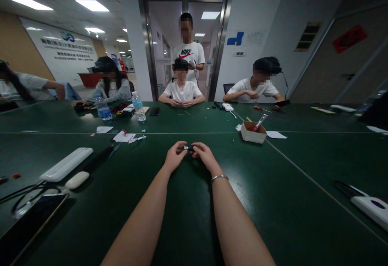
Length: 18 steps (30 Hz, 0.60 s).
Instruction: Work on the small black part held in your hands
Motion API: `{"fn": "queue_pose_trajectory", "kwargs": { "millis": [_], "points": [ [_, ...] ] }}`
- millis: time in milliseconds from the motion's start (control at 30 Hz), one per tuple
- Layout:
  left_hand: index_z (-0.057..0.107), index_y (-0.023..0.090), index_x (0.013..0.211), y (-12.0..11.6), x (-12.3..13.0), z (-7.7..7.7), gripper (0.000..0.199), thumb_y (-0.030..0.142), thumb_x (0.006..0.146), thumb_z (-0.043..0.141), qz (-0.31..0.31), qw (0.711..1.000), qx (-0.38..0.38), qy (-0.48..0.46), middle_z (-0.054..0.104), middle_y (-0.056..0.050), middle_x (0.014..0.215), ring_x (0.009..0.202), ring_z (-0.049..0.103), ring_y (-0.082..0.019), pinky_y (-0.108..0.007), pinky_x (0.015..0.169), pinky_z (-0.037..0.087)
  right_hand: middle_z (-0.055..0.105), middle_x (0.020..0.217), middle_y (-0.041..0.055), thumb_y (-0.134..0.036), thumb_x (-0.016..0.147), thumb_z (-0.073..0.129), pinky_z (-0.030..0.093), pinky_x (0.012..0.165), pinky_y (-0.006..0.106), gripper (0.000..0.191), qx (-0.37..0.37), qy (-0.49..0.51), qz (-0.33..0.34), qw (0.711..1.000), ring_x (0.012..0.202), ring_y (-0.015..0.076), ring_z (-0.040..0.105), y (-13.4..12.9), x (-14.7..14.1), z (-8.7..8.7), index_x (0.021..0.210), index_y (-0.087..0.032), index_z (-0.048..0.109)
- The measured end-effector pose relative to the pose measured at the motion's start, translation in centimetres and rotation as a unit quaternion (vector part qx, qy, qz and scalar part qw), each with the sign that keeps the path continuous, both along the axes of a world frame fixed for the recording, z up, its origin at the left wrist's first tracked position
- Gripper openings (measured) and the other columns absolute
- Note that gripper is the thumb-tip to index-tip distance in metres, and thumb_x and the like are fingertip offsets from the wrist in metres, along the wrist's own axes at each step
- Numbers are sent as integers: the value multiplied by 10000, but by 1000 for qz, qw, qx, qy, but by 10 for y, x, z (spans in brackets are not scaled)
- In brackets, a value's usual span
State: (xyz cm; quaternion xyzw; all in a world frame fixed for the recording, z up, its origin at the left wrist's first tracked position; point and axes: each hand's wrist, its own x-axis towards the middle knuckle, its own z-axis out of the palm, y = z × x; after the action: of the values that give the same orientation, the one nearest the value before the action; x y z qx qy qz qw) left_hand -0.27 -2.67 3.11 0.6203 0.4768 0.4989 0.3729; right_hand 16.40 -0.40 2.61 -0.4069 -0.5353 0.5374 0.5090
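Observation:
Both my arms reach forward over the dark green table (188, 201). Between my fingertips lies a small black cylinder with a silver end (188, 148); its exact kind is too small to tell. The fingers of my left hand (176, 155) close around its silver end. At the black end, my right hand (205, 155) pinches it between thumb and fingers. A silver bangle (220, 178) circles my right wrist. The fingers partly cover the cylinder.
An open cardboard box (254, 136) holding a tool stands ahead right. Paper scraps (123, 136) and two water bottles (138, 106) are ahead left. A white power strip (66, 164), white mouse-shaped object (77, 180) and phone (33, 225) lie left. Several people sit opposite; one person (194, 53) stands.

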Motion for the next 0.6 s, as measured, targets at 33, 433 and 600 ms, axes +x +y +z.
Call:
{"fn": "queue_pose_trajectory", "kwargs": {
  "millis": [33,433,600],
  "points": [
    [627,221,1090,-1,0,1,347,312,755,607,-8,1000,14,4,637,-76,1098,808,612,-153,-240,617,494,653,651,1,-375,684,687,488,577,273,311,-1,0,0,1000,543,124,605,0,0,0,922,-181,635],
    [641,193,1037,5,0,-6,327,408,824,517,7,999,-42,-2,664,-59,915,741,607,-142,-215,549,476,651,659,1,-352,691,679,480,580,258,300,1,0,8,1000,552,115,597,-1,0,1,928,-174,632],
    [617,226,1115,-3,0,5,354,262,764,586,-17,1000,11,-2,621,-79,1131,840,610,-157,-225,601,500,651,649,2,-345,702,670,479,577,257,292,1,3,7,1000,548,116,598,0,0,0,931,-169,626]
  ]
}}
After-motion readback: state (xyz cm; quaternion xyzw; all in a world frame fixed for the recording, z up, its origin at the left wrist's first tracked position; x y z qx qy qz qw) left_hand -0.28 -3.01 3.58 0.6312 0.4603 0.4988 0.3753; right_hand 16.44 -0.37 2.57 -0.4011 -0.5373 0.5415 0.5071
